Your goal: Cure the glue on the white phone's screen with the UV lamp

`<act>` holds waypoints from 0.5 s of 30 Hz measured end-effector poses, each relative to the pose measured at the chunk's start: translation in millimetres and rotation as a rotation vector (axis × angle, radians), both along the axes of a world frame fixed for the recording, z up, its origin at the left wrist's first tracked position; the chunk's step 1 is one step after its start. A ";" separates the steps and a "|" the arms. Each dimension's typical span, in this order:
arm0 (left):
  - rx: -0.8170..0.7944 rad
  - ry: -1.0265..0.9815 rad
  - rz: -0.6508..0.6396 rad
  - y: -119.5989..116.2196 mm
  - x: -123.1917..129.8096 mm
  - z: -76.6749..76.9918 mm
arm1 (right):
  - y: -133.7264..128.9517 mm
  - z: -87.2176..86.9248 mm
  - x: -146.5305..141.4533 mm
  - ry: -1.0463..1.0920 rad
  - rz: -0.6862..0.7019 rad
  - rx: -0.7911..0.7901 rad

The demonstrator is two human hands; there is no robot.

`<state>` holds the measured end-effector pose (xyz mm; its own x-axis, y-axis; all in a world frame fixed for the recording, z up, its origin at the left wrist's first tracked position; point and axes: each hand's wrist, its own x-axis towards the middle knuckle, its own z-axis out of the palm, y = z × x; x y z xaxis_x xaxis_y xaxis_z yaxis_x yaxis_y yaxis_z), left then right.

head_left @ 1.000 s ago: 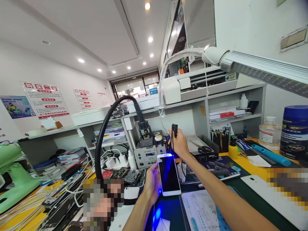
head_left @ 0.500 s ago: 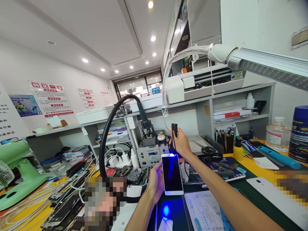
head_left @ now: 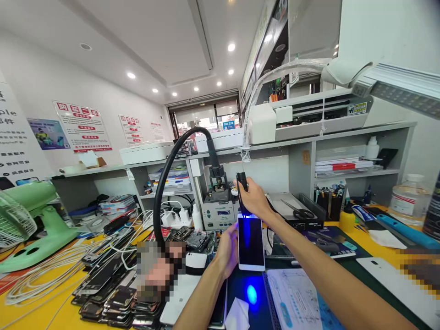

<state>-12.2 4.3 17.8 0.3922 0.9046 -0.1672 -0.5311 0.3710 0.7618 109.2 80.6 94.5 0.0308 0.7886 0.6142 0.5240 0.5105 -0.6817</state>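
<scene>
A white-framed smartphone (head_left: pixel 251 243) with a dark screen is held upright above the green mat. My left hand (head_left: pixel 228 250) is closed on its left edge. Behind the phone's top edge, my right hand (head_left: pixel 255 198) grips a black torch (head_left: pixel 242 190) that casts blue light down onto the phone's top. The torch's lower end is partly hidden by the phone. A bright blue spot (head_left: pixel 252 294) falls on the mat below, beside a white tissue (head_left: pixel 238 314).
A grey soldering station (head_left: pixel 219 214) with a thick black hose (head_left: pixel 158 201) stands behind. Stacked phone parts (head_left: pixel 118 300) and a green fan (head_left: pixel 37 229) are on the left. Scissors (head_left: pixel 298 211), a yellow bottle (head_left: pixel 347 222) and a white panel (head_left: pixel 395 286) lie rightward.
My view has turned a little left, so the scene sits further right. The torch has moved left relative to the phone, and the blue spot on the mat has shifted right.
</scene>
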 end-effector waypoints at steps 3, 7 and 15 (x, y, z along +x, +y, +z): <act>0.008 -0.016 -0.005 0.4 -0.6 -0.9 | -0.3 3.3 -4.8 -0.047 0.002 0.003; 0.005 -0.021 -0.019 2.5 -2.2 -4.5 | -1.6 6.8 -11.3 -0.103 0.005 0.010; 0.015 -0.052 -0.014 3.1 -1.8 -5.5 | -6.3 11.0 -21.1 -0.192 0.031 0.026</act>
<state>-14.0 7.4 12.3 0.4124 0.9012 -0.1332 -0.5646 0.3676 0.7390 88.2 74.3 105.5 -0.1130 0.7714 0.6262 0.6274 0.5441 -0.5571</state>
